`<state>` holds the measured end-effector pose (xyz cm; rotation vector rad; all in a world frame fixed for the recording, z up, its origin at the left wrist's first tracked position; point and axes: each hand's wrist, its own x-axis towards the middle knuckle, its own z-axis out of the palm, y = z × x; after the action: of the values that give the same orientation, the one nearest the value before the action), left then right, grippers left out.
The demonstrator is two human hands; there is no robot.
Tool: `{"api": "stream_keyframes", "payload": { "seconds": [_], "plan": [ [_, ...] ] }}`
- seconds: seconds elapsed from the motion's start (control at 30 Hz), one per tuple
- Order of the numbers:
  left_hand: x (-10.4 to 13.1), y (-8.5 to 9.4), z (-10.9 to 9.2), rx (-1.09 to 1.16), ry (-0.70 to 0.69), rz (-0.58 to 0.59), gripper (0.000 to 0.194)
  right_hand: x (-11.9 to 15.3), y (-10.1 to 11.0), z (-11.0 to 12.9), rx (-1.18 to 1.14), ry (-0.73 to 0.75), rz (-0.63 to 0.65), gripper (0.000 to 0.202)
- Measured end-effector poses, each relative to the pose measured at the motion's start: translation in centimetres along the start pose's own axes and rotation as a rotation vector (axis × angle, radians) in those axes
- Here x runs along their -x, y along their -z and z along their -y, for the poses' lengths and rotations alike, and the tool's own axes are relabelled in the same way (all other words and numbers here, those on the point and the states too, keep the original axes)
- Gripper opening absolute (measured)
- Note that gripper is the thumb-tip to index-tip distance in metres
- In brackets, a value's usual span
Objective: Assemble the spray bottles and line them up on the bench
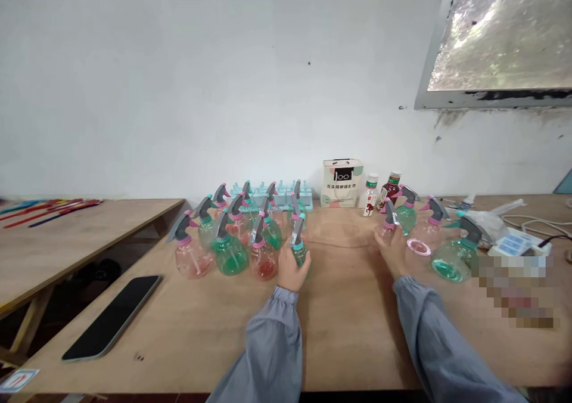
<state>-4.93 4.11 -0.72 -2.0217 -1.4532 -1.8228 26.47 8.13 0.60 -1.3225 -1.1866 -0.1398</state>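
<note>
My left hand [292,269] is wrapped round a green spray bottle with a teal collar [300,250], at the right end of a group of several pink and green spray bottles. A pink spray bottle with red liquid [263,263] stands just left of it. Further right, my right hand [391,247] grips a pink spray bottle with a grey trigger head [386,229]. Close to that hand are a green bottle [406,218], a pink bottle [428,231] and a larger green bottle [452,261].
A black phone [112,318] lies at the table's left. Along the wall stand a light blue rack [279,199], a paper bag [342,183], a white bottle [370,194] and a dark red bottle [390,192]. A power strip [521,253] with cables sits at right.
</note>
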Motion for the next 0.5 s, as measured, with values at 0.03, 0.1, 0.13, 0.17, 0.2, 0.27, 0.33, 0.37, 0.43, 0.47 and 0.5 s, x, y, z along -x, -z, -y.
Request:
{"api": "stream_keyframes", "payload": {
  "seconds": [0.03,0.1,0.13,0.17,0.2,0.27,0.33,0.37,0.43,0.47,0.5],
  "plan": [
    [0.0,0.0,0.0,0.002,-0.001,-0.001,0.049,0.5,-0.2,-0.6,0.034,0.018,-0.011,0.081],
    [0.1,-0.1,0.0,0.002,-0.007,0.0,0.05,1.2,-0.5,-1.7,0.131,0.043,-0.008,0.088],
    [0.1,-0.1,0.0,0.001,-0.009,0.002,0.05,1.4,-0.7,-2.2,0.187,0.043,0.003,0.089],
    [0.1,-0.1,0.0,-0.002,-0.01,0.001,0.051,1.5,-0.9,-2.6,0.243,0.032,0.014,0.09],
    [0.1,-0.2,0.0,-0.005,-0.01,0.0,0.051,1.4,-1.1,-3.0,0.299,0.015,0.016,0.09],
    [0.2,-0.2,0.0,-0.009,-0.012,0.0,0.05,0.9,-1.8,-3.5,0.392,-0.026,0.001,0.092],
    [0.3,-0.2,0.0,-0.014,-0.017,-0.001,0.049,0.1,-2.5,-3.8,0.444,-0.073,-0.021,0.092],
    [0.3,-0.2,-0.1,-0.016,-0.022,0.001,0.05,-0.3,-2.9,-3.9,0.452,-0.092,-0.025,0.092],
    [0.4,-0.2,-0.2,-0.017,-0.031,0.005,0.051,-1.0,-3.4,-4.1,0.445,-0.114,-0.025,0.093],
    [0.5,-0.2,-0.3,-0.016,-0.033,0.007,0.052,-1.3,-3.5,-4.1,0.434,-0.117,-0.024,0.094],
    [0.5,-0.2,-0.5,-0.013,-0.033,0.011,0.053,-1.5,-3.6,-4.1,0.421,-0.117,-0.024,0.095]
  ]
}}
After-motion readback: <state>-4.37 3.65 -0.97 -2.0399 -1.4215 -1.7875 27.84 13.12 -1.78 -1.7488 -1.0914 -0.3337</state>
